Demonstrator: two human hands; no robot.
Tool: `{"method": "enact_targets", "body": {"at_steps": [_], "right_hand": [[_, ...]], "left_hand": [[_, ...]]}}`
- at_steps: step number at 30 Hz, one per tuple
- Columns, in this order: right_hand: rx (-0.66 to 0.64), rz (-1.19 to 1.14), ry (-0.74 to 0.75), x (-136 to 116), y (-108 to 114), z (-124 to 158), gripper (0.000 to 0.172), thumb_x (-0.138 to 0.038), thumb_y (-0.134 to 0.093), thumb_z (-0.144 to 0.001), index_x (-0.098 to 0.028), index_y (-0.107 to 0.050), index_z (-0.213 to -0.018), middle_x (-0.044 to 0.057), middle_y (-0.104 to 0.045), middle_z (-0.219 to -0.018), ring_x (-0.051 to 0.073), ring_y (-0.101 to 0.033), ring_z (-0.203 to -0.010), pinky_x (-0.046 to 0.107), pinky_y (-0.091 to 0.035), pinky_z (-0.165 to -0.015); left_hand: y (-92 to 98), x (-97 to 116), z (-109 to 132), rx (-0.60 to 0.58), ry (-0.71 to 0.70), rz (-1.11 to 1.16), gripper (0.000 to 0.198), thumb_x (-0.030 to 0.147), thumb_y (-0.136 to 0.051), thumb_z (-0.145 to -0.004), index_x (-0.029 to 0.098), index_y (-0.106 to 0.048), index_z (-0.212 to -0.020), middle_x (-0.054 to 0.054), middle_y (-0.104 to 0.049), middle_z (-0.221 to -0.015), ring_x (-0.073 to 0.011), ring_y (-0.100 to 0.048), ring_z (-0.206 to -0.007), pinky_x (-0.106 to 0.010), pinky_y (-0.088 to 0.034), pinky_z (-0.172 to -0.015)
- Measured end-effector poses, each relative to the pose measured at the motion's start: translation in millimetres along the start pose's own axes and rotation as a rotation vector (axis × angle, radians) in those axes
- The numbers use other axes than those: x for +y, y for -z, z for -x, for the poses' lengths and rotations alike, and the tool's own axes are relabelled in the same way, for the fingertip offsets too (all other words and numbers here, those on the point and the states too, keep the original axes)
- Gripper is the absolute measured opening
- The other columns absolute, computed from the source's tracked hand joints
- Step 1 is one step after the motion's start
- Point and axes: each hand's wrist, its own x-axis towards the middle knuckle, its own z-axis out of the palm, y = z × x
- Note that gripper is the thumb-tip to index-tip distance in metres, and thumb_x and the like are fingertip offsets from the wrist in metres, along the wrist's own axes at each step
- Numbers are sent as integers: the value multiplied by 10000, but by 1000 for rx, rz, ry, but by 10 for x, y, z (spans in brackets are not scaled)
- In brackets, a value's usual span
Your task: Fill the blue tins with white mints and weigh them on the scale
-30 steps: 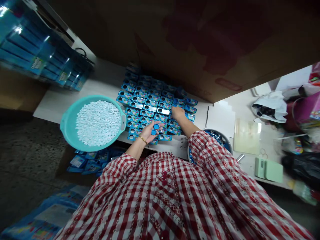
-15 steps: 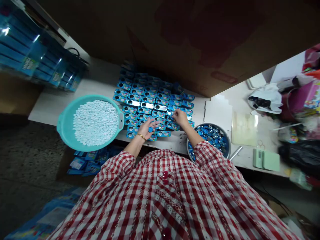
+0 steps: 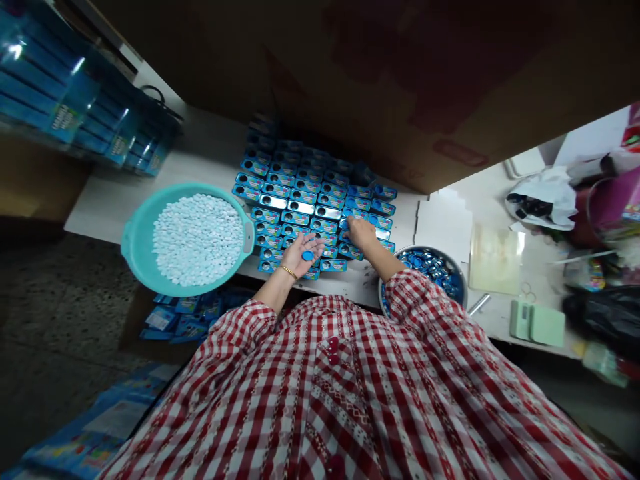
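Observation:
My left hand point(image 3: 297, 259) is palm up over the front rows of small blue rectangular tins point(image 3: 299, 218), its fingers stretched out. On that palm rests a round blue cap point(image 3: 307, 255). My right hand point(image 3: 362, 235) has its fingers bent and drawn together at a tin on the right side of the rows; what the fingertips hold, if anything, is hidden. Many tins show a dark round hole at their left end. A metal pan point(image 3: 465, 283) holding blue and silver caps point(image 3: 434, 265) stands by my right forearm, partly under the sleeve.
A turquoise basin point(image 3: 131, 230) of small white pieces point(image 3: 197, 239) stands on the left. A big cardboard box point(image 3: 320, 80) rises behind the tins. Right of the pan lie a green case point(image 3: 537, 323) and a white bag point(image 3: 545, 197). Blue packets point(image 3: 183, 315) fill a box below.
The whole scene sits slightly further right in view. My left hand has opened flatter, showing the cap on its palm. My right hand remains at the right-hand tins, its fingers turned further down.

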Motion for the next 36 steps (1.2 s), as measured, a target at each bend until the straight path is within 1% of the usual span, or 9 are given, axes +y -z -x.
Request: {"method": "enact_targets", "body": {"at_steps": [3, 6, 12, 16, 19, 22, 26, 30, 36], "right_hand": [[134, -163, 216, -172, -115, 275, 295, -342, -469, -910, -247, -596, -1159, 67, -607, -1179, 210, -579, -1058, 300, -460, -847], [171, -393, 440, -339, -272, 411, 241, -196, -504, -867, -236, -676, -1031, 48, -638, -1075, 170, -588, -1009, 265, -453, -854], [72, -810, 411, -222, -493, 395, 148, -75, -596, -706, -167, -690, -773, 23, -674, -869, 149, -620, -824, 289, -479, -807], [88, -931, 457, -76, -588, 484, 97, -125, -593, -721, -178, -663, -761, 18, -668, -885, 141, -621, -818, 293, -491, -800], [159, -855, 258, 91, -580, 523, 120, -187, -529, -790, -176, -639, -838, 7, -647, -783, 133, -600, -657, 288, -501, -693], [288, -562, 52, 241, -519, 502, 170, -157, -488, -818, -158, -628, -914, 54, -658, -889, 173, -614, -796, 305, -479, -771], [176, -180, 38, 178, -457, 466, 261, -152, -391, -889, -156, -607, -1034, 115, -609, -1097, 201, -609, -905, 297, -461, -780], [88, -20, 61, 22, -421, 441, 288, -188, -344, -925, -170, -575, -1094, 122, -573, -1146, 208, -613, -902, 298, -464, -747], [15, -29, 71, 49, -361, 349, 222, -271, -513, -877, -191, -568, -1076, 90, -573, -1165, 229, -608, -981, 296, -469, -784]], "left_hand": [[-72, -14, -19, -9, 0, 21, 407, 455, -396, -912, 119, -549, -1083, -129, -653, -912, -171, -633, -813, -262, -497, -676], [-187, -49, -19, -14, 14, 53, 421, 483, -377, -910, 132, -552, -1063, -82, -640, -836, -163, -622, -765, -259, -488, -642], [-309, -216, 49, -26, 50, 11, 337, 387, -320, -940, 143, -502, -1083, -87, -639, -889, -197, -621, -862, -316, -500, -670], [-235, -324, 21, -7, -49, -176, 250, 295, -333, -932, 147, -518, -1011, -82, -632, -878, -174, -620, -827, -296, -480, -674], [-88, -307, -68, 45, -340, -597, 150, 236, -442, -867, 174, -563, -932, -59, -624, -890, -170, -606, -837, -314, -468, -747], [56, -243, -166, 58, -681, -1259, 54, 235, -599, -766, 187, -598, -789, -65, -616, -889, -221, -568, -912, -370, -429, -848], [100, -238, -240, 49, -814, -1827, 91, 277, -603, -786, 186, -612, -781, -109, -627, -922, -284, -537, -952, -418, -400, -845], [94, -264, -251, 60, -811, -1975, 112, 248, -531, -833, 187, -622, -808, -109, -636, -920, -279, -546, -922, -407, -400, -812], [214, -160, -274, 82, -785, -1911, 105, 185, -522, -830, 168, -620, -866, -106, -626, -904, -254, -565, -911, -370, -427, -801]]}}
